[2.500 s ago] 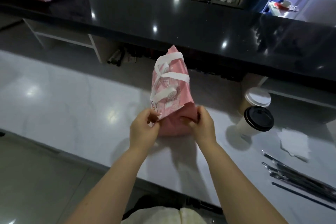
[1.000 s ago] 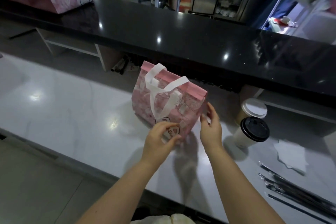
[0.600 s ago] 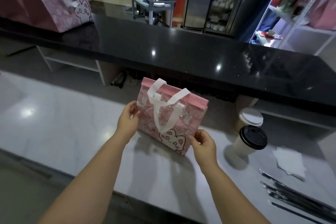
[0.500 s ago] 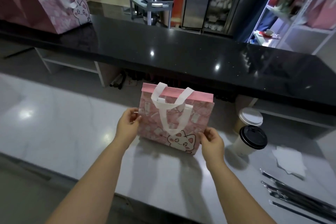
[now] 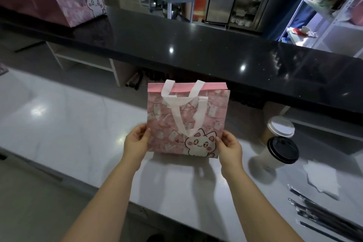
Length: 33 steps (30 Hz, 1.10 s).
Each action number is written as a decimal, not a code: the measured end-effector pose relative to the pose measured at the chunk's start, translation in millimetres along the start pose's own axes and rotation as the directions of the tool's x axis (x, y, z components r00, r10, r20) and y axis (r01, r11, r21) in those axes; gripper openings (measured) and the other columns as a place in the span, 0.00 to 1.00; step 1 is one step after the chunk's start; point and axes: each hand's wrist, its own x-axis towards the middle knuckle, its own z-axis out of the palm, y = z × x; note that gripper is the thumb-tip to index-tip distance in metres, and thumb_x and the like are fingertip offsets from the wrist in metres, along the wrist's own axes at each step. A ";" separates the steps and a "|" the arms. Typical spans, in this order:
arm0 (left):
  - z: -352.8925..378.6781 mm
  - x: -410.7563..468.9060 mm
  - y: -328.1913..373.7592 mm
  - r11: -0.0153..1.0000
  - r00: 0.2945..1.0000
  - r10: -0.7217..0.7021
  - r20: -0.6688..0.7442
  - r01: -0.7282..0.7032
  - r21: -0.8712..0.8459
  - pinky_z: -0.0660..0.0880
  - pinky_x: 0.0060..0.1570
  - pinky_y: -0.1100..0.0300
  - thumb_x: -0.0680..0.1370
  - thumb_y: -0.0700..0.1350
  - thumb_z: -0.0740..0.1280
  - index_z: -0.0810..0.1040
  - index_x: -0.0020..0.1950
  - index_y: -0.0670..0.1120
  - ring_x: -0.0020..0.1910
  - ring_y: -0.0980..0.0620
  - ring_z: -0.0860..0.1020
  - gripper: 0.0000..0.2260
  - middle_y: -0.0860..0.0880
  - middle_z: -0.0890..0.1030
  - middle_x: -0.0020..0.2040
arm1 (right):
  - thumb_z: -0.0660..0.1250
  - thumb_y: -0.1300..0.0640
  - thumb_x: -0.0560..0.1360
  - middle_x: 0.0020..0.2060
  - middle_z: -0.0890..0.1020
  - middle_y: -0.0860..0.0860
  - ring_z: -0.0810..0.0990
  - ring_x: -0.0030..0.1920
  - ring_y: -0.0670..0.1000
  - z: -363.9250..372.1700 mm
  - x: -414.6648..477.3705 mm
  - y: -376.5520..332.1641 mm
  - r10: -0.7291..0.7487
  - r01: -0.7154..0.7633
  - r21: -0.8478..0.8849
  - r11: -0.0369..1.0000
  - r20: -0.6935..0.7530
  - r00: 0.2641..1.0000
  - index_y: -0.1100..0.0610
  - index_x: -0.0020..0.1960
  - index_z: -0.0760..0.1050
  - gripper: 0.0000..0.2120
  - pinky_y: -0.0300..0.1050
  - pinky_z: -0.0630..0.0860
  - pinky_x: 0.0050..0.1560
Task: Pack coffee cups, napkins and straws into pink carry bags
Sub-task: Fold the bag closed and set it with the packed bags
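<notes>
You are holding the pink carry bag (image 5: pixel 186 120) upright over the white surface (image 5: pixel 68 124), your left hand (image 5: pixel 136 143) pinching its lower left edge and your right hand (image 5: pixel 229 148) pinching the lower right. Two coffee cups (image 5: pixel 280 143), a napkin (image 5: pixel 322 179) and straws (image 5: pixel 322 216) are lying to your right.

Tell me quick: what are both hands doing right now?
Left hand: holding the left edge of the flat pink cat-print carry bag.
Right hand: holding its right edge.
</notes>
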 end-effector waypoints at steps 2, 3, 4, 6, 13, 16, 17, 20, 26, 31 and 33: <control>-16.6 -3.6 3.0 0.999 0.998 0.014 -0.054 -0.017 -0.045 0.79 0.38 0.66 0.81 0.40 0.64 0.80 0.50 0.57 0.45 0.60 0.83 0.11 0.59 0.85 0.46 | 0.65 0.69 0.77 0.46 0.86 0.48 0.85 0.47 0.47 16.6 -0.4 -3.5 0.010 -0.011 0.027 1.000 0.046 0.999 0.54 0.53 0.80 0.12 0.42 0.81 0.44; -26.2 -6.3 4.2 0.998 0.996 0.015 -0.084 -0.021 -0.065 0.80 0.40 0.64 0.81 0.39 0.64 0.80 0.51 0.57 0.47 0.60 0.83 0.12 0.58 0.85 0.47 | 0.65 0.68 0.77 0.47 0.86 0.49 0.85 0.47 0.48 26.4 -0.6 -3.7 0.020 -0.022 0.040 0.999 0.066 0.998 0.55 0.55 0.79 0.12 0.43 0.82 0.44; -36.3 -9.5 5.0 0.996 0.993 0.015 -0.117 -0.025 -0.081 0.80 0.41 0.62 0.81 0.39 0.64 0.80 0.52 0.57 0.47 0.59 0.83 0.13 0.56 0.85 0.49 | 0.65 0.68 0.77 0.48 0.86 0.50 0.85 0.47 0.48 37.6 -0.5 -3.5 0.028 -0.033 0.049 0.998 0.088 0.996 0.56 0.57 0.79 0.12 0.43 0.82 0.43; -58.8 -17.5 6.8 0.992 0.980 0.015 -0.200 -0.039 -0.119 0.80 0.38 0.63 0.81 0.38 0.64 0.80 0.51 0.57 0.47 0.58 0.83 0.13 0.56 0.85 0.48 | 0.66 0.68 0.77 0.49 0.86 0.52 0.85 0.47 0.49 62.8 -2.4 -2.2 0.048 -0.059 0.067 0.996 0.153 0.987 0.58 0.58 0.78 0.12 0.41 0.81 0.40; -166.1 -48.8 24.6 0.970 0.839 0.013 -0.544 -0.142 -0.195 0.79 0.33 0.64 0.80 0.35 0.63 0.79 0.54 0.51 0.42 0.59 0.83 0.12 0.56 0.85 0.45 | 0.65 0.66 0.78 0.50 0.86 0.51 0.84 0.50 0.50 182.4 -35.9 14.0 0.127 -0.134 -0.023 0.991 0.508 0.852 0.53 0.55 0.80 0.12 0.49 0.82 0.48; -227.9 -60.7 26.5 0.971 0.761 -0.004 -0.649 -0.154 -0.186 0.80 0.35 0.63 0.80 0.35 0.63 0.79 0.60 0.46 0.44 0.57 0.83 0.11 0.51 0.84 0.51 | 0.66 0.63 0.78 0.52 0.85 0.52 0.84 0.53 0.54 246.0 -69.0 23.8 0.159 -0.152 -0.063 0.986 0.617 0.771 0.56 0.58 0.79 0.10 0.54 0.81 0.53; -249.9 -64.4 26.4 0.971 0.734 -0.005 -0.679 -0.159 -0.180 0.80 0.37 0.62 0.80 0.35 0.63 0.80 0.60 0.46 0.46 0.56 0.83 0.12 0.50 0.84 0.52 | 0.66 0.62 0.78 0.52 0.85 0.53 0.83 0.54 0.55 268.1 -81.0 28.2 0.165 -0.158 -0.069 0.985 0.645 0.747 0.57 0.59 0.79 0.10 0.55 0.80 0.54; -319.0 -73.0 27.0 0.962 0.659 0.009 -0.752 -0.212 -0.174 0.81 0.42 0.58 0.80 0.35 0.64 0.82 0.55 0.51 0.48 0.54 0.83 0.12 0.51 0.85 0.52 | 0.67 0.61 0.78 0.51 0.85 0.53 0.84 0.53 0.54 338.5 -121.0 40.1 0.167 -0.153 -0.086 0.985 0.727 0.666 0.55 0.56 0.80 0.08 0.52 0.81 0.52; -485.6 -78.0 42.7 0.944 0.547 0.016 -0.837 -0.283 -0.167 0.80 0.36 0.62 0.79 0.35 0.65 0.82 0.53 0.53 0.45 0.56 0.84 0.13 0.52 0.85 0.50 | 0.68 0.61 0.77 0.50 0.85 0.57 0.83 0.52 0.59 498.8 -216.7 68.0 0.176 -0.184 -0.090 0.979 0.829 0.530 0.57 0.56 0.79 0.08 0.57 0.80 0.52; -622.4 -60.9 71.6 0.939 0.485 0.040 -0.873 -0.316 -0.133 0.81 0.37 0.57 0.80 0.36 0.64 0.83 0.50 0.54 0.47 0.52 0.84 0.14 0.51 0.85 0.50 | 0.69 0.65 0.75 0.49 0.85 0.56 0.85 0.49 0.57 629.8 -292.0 84.7 0.178 -0.218 -0.087 0.972 0.878 0.445 0.58 0.56 0.79 0.10 0.52 0.82 0.48; -670.4 -47.8 83.1 0.945 0.450 0.029 -0.892 -0.303 -0.122 0.81 0.38 0.57 0.81 0.37 0.64 0.82 0.50 0.54 0.49 0.51 0.84 0.13 0.52 0.85 0.50 | 0.69 0.65 0.75 0.51 0.85 0.54 0.84 0.52 0.57 678.2 -311.4 89.4 0.175 -0.205 -0.094 0.974 0.886 0.429 0.56 0.56 0.79 0.11 0.56 0.80 0.52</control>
